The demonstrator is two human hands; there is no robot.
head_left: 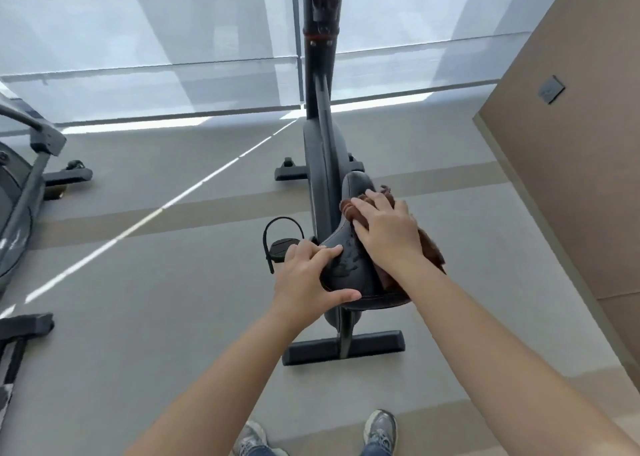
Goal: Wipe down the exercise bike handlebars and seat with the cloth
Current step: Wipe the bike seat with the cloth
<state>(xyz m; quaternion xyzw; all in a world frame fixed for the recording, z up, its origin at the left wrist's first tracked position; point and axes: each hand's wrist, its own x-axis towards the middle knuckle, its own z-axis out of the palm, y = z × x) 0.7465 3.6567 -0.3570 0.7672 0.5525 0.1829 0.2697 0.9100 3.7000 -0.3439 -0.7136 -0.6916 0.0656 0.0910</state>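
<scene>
I observe my right hand (384,232) pressing flat-fingered on the brown cloth (433,251), bunched on the right side of the seat (346,267). My left hand (310,277) grips its near-left edge. Cloth judged soft, light, liable to slide; hold by palm pressure.

The cloth (433,249) lies on the right side of the seat (348,263), under the right hand (388,230); the left hand (304,275) grips its left edge.
</scene>
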